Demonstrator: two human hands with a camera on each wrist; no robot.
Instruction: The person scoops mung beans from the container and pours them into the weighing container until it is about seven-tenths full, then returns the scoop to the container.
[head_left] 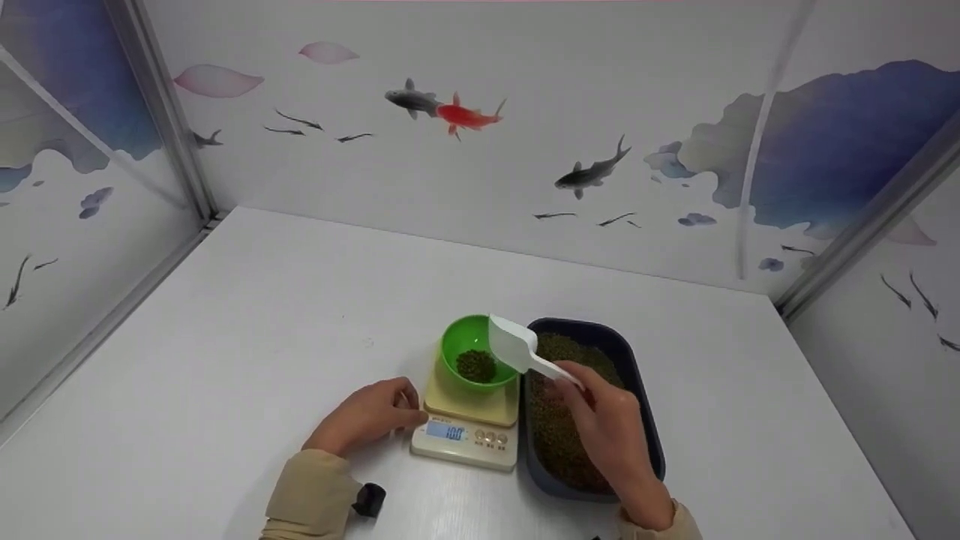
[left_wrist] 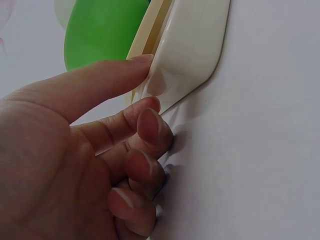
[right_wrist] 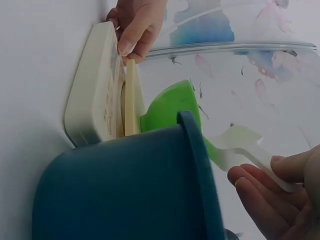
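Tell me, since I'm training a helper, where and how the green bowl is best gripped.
Probably pinch the green bowl by its left rim, coming from the left, thumb inside: its wall flares upward and that edge is free, while scoop and tub crowd the right.

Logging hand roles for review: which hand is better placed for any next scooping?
The right hand, I'd judge: it holds the white plastic scoop and is above the dark blue rectangular tub of granules. The left hand holds no tool, its thumb at the flat cream scale.
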